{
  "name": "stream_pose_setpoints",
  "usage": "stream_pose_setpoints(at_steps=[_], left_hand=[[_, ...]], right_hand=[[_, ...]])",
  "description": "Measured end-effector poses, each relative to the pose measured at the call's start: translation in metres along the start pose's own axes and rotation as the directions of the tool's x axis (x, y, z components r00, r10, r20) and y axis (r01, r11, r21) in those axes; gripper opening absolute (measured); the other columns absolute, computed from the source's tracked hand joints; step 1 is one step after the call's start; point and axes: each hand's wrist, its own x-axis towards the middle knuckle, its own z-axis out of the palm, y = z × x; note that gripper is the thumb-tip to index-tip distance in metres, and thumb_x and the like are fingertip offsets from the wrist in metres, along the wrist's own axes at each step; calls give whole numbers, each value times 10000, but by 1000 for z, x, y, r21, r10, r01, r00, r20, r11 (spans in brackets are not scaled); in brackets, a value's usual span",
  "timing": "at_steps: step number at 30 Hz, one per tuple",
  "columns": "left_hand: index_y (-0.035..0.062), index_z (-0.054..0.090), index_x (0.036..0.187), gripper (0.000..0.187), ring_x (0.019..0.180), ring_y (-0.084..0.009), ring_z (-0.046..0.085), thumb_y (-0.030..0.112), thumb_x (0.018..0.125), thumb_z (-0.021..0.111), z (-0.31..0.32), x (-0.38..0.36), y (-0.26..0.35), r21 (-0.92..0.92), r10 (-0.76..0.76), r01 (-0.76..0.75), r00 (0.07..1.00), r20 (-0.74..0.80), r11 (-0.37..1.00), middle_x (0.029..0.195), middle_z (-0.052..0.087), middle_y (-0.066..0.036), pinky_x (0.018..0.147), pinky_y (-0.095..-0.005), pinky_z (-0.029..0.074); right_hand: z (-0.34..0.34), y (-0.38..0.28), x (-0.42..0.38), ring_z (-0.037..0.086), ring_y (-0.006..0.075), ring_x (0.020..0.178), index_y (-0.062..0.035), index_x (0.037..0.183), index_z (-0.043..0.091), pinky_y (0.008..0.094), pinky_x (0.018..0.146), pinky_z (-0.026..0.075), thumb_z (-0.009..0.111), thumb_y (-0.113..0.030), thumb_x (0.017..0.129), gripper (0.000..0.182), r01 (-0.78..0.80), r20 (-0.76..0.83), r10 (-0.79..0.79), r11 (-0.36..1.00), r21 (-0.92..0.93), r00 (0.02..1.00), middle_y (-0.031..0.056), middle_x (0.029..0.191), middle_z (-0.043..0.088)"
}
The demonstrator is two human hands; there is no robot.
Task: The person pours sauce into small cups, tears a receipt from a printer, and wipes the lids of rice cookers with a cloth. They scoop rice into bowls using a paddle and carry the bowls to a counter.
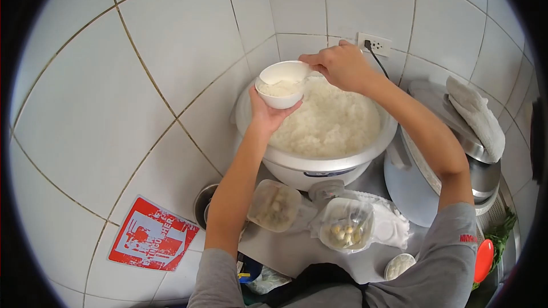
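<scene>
My left hand (269, 113) supports a small white bowl (278, 101) from below, with fingers curled round its side. White rice (281, 88) lies in the bowl. My right hand (338, 64) pinches the edge or handle of a white rounded scoop (287, 71), tilted over the bowl's far side; its exact shape is partly hidden. Both hands are above the left rim of a large white rice cooker (285, 165). Cooked rice (328, 122) fills the cooker, its surface loose and uneven.
Clear plastic containers of food (274, 205) (346, 225) stand before the cooker, beside a white cloth (391, 222). At right, a metal lid (436, 102) with a towel (476, 117) rests on another vessel. A black cord (377, 60) runs from the wall outlet (381, 45). Tiled walls close the corner.
</scene>
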Motion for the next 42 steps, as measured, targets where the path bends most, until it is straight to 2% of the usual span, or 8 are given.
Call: stream_pose_setpoints(at_steps=[6,10,12,18,31,37,40,42], left_hand=[[82,407,1253,537,1026,-468,494,445,872,298,-4,-3,9,24,-141,140,987,76,990,1228,464,-158,613,-350,558],[79,418,1245,516,1018,-466,499,427,871,343,-3,-1,16,110,-203,184,958,201,977,1216,476,-155,571,-333,564],[63,399,1258,530,996,-470,509,419,867,362,-6,-6,19,127,-203,177,949,242,976,1212,462,-206,555,-329,572],[45,426,1231,528,891,-460,565,415,871,310,-19,-7,21,34,-273,276,913,304,961,1134,534,-182,501,-313,559],[80,427,1236,636,840,-390,613,524,847,192,-3,-17,22,326,-163,113,978,129,939,1119,559,-158,520,-339,539],[100,419,1248,624,914,-388,590,521,846,193,-3,-16,20,374,-156,116,985,78,920,1137,550,-144,632,-349,526],[92,411,1254,608,958,-409,564,503,854,210,-3,-19,20,226,-128,121,992,17,967,1176,519,-151,691,-364,515],[55,363,1277,574,1026,-463,498,460,876,290,-5,-20,21,114,-141,138,990,12,984,1239,449,-169,577,-321,569]], right_hand=[[-29,16,16,601,219,688,-293,1035,625,332,733,418,469,-140,827,301,-222,-22,221,973,-64,975,14,745,644],[-11,12,7,565,194,633,-230,1060,620,327,722,393,499,-182,844,253,13,19,-10,988,-154,1000,27,764,647],[-23,23,0,579,187,655,-228,1067,614,321,716,402,510,-196,845,246,-112,-165,106,993,-27,980,30,741,642],[-7,45,-29,573,209,617,-195,1094,609,342,746,396,535,-277,847,271,-201,120,161,815,543,980,79,739,643],[-24,17,0,551,199,620,-205,1063,622,352,768,372,531,-188,834,247,-223,-31,229,968,117,973,47,672,619],[-5,3,3,515,190,586,-209,1061,618,300,716,342,521,-139,816,272,102,-101,-120,981,-168,988,23,697,610],[-41,9,-4,555,185,611,-159,1072,618,304,713,399,536,-142,827,259,-114,-135,112,993,-12,984,59,740,638],[-49,11,-16,598,183,659,-95,1083,609,310,672,458,552,-159,841,257,-194,98,168,876,441,981,120,825,652]])
